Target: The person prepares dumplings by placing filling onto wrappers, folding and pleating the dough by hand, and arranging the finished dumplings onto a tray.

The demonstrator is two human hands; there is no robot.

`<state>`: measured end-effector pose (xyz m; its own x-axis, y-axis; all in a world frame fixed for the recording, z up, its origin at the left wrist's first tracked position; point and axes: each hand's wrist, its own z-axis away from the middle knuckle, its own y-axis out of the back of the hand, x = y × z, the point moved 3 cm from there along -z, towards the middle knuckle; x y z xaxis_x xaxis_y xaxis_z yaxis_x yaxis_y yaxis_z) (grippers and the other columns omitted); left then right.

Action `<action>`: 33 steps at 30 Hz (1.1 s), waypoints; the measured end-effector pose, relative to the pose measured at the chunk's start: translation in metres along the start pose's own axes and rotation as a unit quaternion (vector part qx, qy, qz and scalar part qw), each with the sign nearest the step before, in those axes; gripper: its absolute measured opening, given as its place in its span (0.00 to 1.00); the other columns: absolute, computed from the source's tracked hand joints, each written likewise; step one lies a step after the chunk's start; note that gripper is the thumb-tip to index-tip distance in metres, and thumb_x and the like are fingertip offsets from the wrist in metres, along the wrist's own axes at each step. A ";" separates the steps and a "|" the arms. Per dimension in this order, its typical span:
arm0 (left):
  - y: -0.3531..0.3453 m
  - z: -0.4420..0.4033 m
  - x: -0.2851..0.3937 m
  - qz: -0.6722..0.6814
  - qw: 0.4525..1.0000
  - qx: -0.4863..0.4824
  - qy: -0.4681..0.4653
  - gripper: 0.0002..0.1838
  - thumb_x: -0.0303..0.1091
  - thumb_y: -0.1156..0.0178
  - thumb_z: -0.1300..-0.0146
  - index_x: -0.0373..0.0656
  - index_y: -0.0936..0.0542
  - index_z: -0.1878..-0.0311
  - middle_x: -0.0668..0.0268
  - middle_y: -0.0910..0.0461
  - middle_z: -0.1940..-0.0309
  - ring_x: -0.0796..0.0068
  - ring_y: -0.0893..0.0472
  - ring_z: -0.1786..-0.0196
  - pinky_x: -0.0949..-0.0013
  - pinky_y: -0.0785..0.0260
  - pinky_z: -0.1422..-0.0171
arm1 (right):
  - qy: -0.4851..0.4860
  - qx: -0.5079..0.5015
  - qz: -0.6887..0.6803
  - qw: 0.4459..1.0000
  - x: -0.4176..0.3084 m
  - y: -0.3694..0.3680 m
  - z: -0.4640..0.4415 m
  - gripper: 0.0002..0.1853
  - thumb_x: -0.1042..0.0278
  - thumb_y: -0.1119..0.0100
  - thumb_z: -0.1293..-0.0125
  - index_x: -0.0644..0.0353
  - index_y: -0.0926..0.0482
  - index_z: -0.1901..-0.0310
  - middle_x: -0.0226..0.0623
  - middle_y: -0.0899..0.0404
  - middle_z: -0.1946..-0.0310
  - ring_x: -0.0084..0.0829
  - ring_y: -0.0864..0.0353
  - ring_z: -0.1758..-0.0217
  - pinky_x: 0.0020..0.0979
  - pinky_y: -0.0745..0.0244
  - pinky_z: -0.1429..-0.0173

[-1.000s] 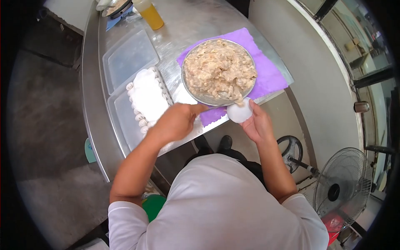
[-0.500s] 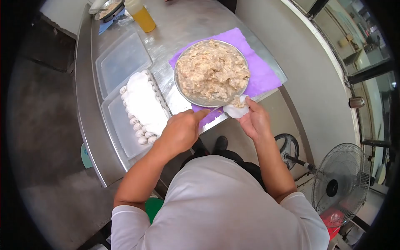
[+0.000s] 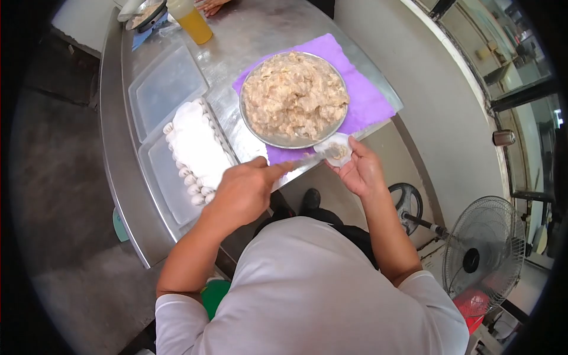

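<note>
My left hand (image 3: 245,186) is closed around a thin metal spatula (image 3: 309,160), its index finger stretched along the tool. The blade's tip presses on a white round dumpling wrapper (image 3: 342,142), where a small dab of filling lies. The wrapper rests on the fingers of my right hand (image 3: 362,170), gripped at its edge by the thumb. Just beyond both hands, a round metal bowl (image 3: 273,142) is heaped with pale minced filling (image 3: 296,94). To the left of my left hand, a clear plastic tray (image 3: 160,168) contains rows of pleated dumplings (image 3: 192,189), partly covered by a white cloth (image 3: 198,139).
The bowl sits on a purple cloth (image 3: 370,106) at the steel table's (image 3: 266,23) edge. Further back are a clear lid (image 3: 165,83), a bottle of yellow liquid (image 3: 194,23) and another person's hand (image 3: 210,6). A standing fan (image 3: 485,254) is at the right.
The spatula blade has come onto the wrapper, and the filling there looks flatter. My left hand has drawn slightly back. Another person's hand shows more at the top. The view has shifted slightly.
</note>
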<state>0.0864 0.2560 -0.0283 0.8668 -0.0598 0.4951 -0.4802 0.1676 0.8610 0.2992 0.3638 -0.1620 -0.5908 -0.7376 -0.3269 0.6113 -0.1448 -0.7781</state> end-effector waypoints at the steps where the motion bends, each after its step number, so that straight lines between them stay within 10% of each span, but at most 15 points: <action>1: 0.002 0.004 -0.005 0.001 1.000 -0.003 0.002 0.27 0.18 0.41 0.44 0.46 0.15 0.40 0.56 0.21 0.70 0.53 0.19 0.64 0.54 0.26 0.63 | -0.006 0.002 0.009 1.000 0.002 0.000 0.003 0.24 0.59 0.59 0.17 0.72 0.35 0.32 0.53 0.25 0.35 0.47 0.24 0.30 0.51 0.29 0.26; 11: 0.012 -0.024 -0.026 -0.112 0.983 -0.025 0.146 0.27 0.18 0.49 0.41 0.46 0.16 0.40 0.49 0.17 0.65 0.48 0.17 0.56 0.50 0.26 0.48 | -0.002 0.000 0.048 0.999 0.004 0.010 -0.001 0.24 0.58 0.56 0.17 0.71 0.34 0.32 0.53 0.26 0.35 0.47 0.23 0.31 0.52 0.29 0.26; 33: 0.007 -0.031 -0.039 -0.089 0.994 -0.041 0.052 0.26 0.19 0.44 0.44 0.44 0.15 0.42 0.48 0.16 0.65 0.47 0.17 0.57 0.50 0.26 0.52 | 0.014 -0.005 0.063 0.998 0.004 -0.005 0.002 0.23 0.62 0.56 0.18 0.73 0.33 0.33 0.52 0.24 0.36 0.46 0.21 0.33 0.50 0.26 0.28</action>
<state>0.0532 0.2904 -0.0452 0.9483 0.0056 0.3175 -0.3092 0.2433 0.9193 0.2945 0.3603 -0.1588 -0.5242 -0.7306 -0.4375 0.6766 -0.0453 -0.7350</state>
